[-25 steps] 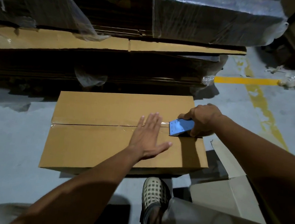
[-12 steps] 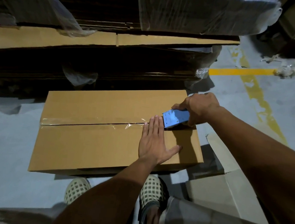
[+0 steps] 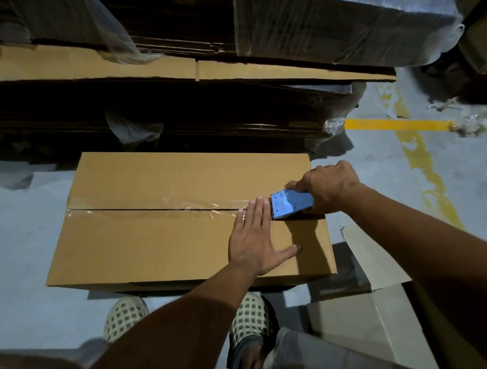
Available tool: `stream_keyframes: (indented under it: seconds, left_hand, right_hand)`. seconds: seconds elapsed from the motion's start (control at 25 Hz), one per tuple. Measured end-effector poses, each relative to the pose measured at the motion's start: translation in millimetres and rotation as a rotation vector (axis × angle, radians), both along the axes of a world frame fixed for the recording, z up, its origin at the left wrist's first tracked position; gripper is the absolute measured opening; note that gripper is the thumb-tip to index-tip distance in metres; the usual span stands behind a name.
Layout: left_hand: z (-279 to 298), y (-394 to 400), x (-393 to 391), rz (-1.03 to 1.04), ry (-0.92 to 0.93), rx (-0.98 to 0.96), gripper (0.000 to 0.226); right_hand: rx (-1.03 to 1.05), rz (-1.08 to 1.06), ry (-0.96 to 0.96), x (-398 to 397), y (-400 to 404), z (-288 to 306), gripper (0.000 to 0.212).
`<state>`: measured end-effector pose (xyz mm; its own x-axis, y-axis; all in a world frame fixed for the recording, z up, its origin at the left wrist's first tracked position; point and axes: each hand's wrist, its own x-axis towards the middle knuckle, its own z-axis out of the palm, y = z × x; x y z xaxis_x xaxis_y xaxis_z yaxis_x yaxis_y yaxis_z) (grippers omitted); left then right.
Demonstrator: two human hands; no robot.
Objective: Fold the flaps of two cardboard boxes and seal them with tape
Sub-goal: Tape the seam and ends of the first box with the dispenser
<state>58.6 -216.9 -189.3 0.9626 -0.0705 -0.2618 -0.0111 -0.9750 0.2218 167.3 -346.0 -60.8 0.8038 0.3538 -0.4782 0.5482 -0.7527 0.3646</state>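
Left hand (image 3: 255, 241) flat and open on closed cardboard box (image 3: 168, 236), fingers straight, fingertips at the taped centre seam. Right hand (image 3: 329, 184) curled around blue tape dispenser (image 3: 290, 204), pressed to the seam near the box's right end, just beside the left fingertips. Clear tape (image 3: 156, 209) laid along the seam from the left edge. Box on grey floor (image 3: 0, 231) before wrapped stacks of flattened cardboard (image 3: 156, 81); second, pale box (image 3: 373, 316) at right, flap raised.
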Motion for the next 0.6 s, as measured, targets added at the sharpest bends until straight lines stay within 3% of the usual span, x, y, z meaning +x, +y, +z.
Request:
stream_keyframes:
  seconds: [0.36,0.6]
  left_hand:
    - [-1.3,5.5,-1.8,-0.024,0.008,-0.004,0.121]
    - [-1.5,5.1,-0.1,-0.028,0.03,0.001,0.12]
  right_hand:
    - [-0.005,-0.032,0.04,5.8,-17.7,3.3,0.074]
    - [-0.09,-0.067,0.049,15.4,-84.2,33.4,0.073]
